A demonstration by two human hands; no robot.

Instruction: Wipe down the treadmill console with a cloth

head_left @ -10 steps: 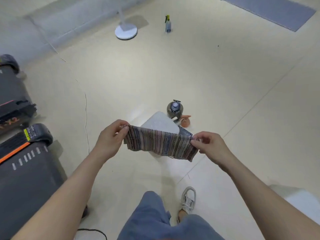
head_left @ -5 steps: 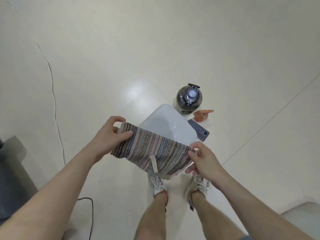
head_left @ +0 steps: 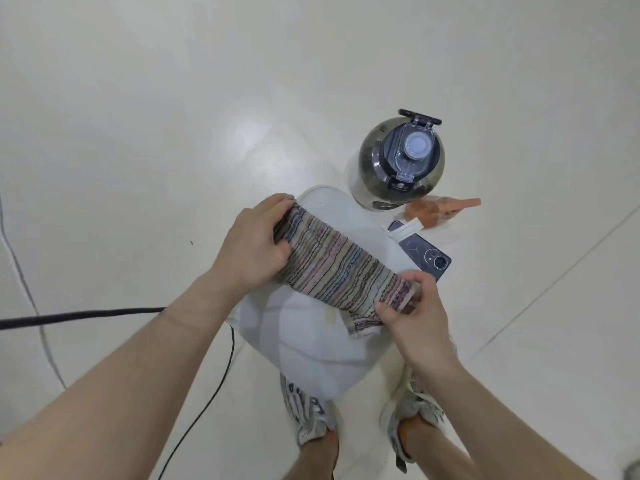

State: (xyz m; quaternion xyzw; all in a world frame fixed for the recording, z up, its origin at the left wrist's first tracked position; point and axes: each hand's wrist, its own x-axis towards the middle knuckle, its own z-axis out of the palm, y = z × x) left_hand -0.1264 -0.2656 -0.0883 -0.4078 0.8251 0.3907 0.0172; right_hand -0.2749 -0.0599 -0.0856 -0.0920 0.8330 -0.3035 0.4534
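A striped, multicoloured cloth (head_left: 343, 268) is stretched between my two hands, folded into a narrow band. My left hand (head_left: 252, 247) grips its left end with the fingers curled over the top edge. My right hand (head_left: 412, 310) pinches the right end, where a loose corner hangs down. The cloth is held low over a white flat object (head_left: 311, 344) on the floor. The treadmill and its console are out of view.
A large dark water bottle (head_left: 401, 161) stands on the floor beyond the white object. Beside it lie a phone (head_left: 426, 254) and an orange item (head_left: 440, 209). A black cable (head_left: 86, 315) crosses the floor at left. My shoes (head_left: 308, 417) stand below.
The view has tilted down and closed in on the floor; the treadmill left the frame. My hands have come closer together, and the cloth is now folded narrower and held lower.
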